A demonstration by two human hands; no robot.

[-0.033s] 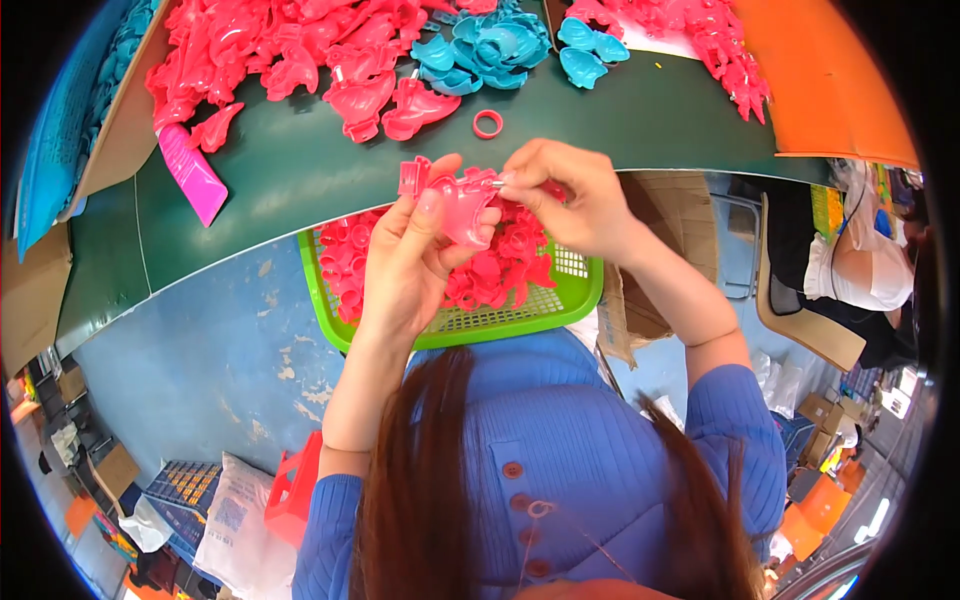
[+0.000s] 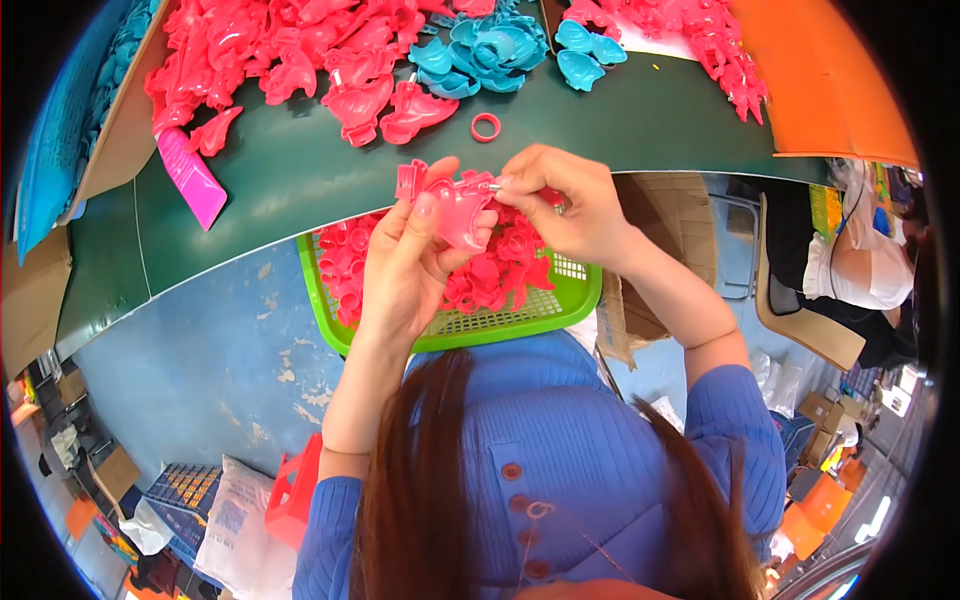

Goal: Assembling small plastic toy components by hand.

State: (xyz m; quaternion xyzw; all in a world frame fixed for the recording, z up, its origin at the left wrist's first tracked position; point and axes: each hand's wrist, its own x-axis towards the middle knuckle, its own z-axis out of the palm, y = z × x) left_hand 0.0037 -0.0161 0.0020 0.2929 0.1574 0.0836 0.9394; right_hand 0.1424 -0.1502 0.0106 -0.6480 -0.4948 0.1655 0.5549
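Note:
My left hand (image 2: 405,250) is closed on a glossy red-pink plastic shell (image 2: 462,218), gripping it between thumb and fingers above the basket. A small squared part of the same colour (image 2: 408,181) stands up at the shell's left, by my thumb. At its upper right edge, my right hand (image 2: 565,200) pinches a thin, silvery metal pin (image 2: 494,187), whose tip meets the shell. My right fingers hide the rest of the pin. Something red-pink also shows within the curled right hand, too covered to make out. A red-pink ring (image 2: 486,127) lies on the table just beyond my hands.
A green basket (image 2: 590,300) of red-pink parts sits below my hands, against the dark green table (image 2: 330,180). Heaped red-pink shells (image 2: 240,50), blue shells (image 2: 490,50) and a magenta scoop-like piece (image 2: 195,183) lie farther back. An orange panel (image 2: 830,90) stands at the right.

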